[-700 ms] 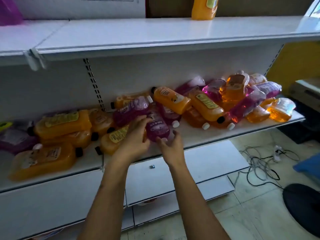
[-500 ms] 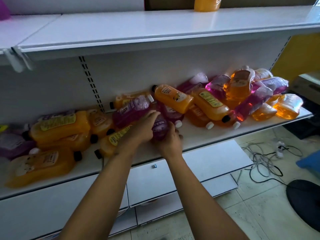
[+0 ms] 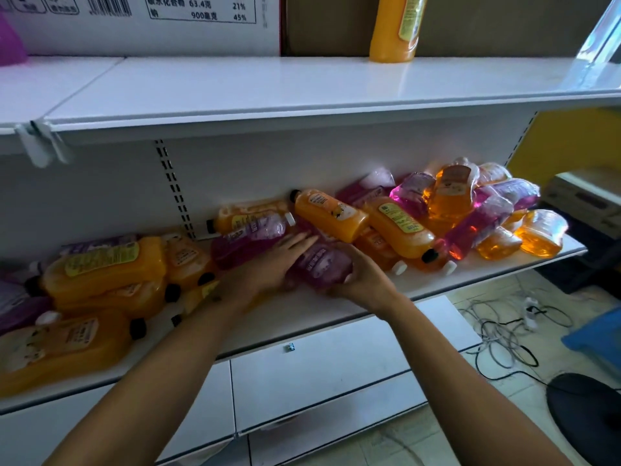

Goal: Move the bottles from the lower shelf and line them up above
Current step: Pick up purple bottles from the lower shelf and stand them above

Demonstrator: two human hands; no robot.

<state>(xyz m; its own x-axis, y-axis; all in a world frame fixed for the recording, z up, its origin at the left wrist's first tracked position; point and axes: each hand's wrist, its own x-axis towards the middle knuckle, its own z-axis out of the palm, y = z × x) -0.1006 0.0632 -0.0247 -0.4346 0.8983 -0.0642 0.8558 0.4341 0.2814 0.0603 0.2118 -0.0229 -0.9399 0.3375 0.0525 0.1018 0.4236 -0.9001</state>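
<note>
A purple bottle point(image 3: 319, 264) lying on its side at the front of the lower shelf point(image 3: 336, 307) is held between both hands. The left hand point(image 3: 272, 264) is laid on it with fingers nearly straight, apparently to steady it; the right hand point(image 3: 361, 275) is curled under its end, likely for lifting. One orange bottle point(image 3: 395, 26) is stood on the upper shelf point(image 3: 268, 85), where a row is presumably meant to be formed.

The upright orange bottle point(image 3: 396, 26) on the upper shelf point(image 3: 302, 85) loses its top to the frame edge. The purple bottle point(image 3: 319, 265) is partly covered by both hands — its cap hidden, its label print blurred.
</note>
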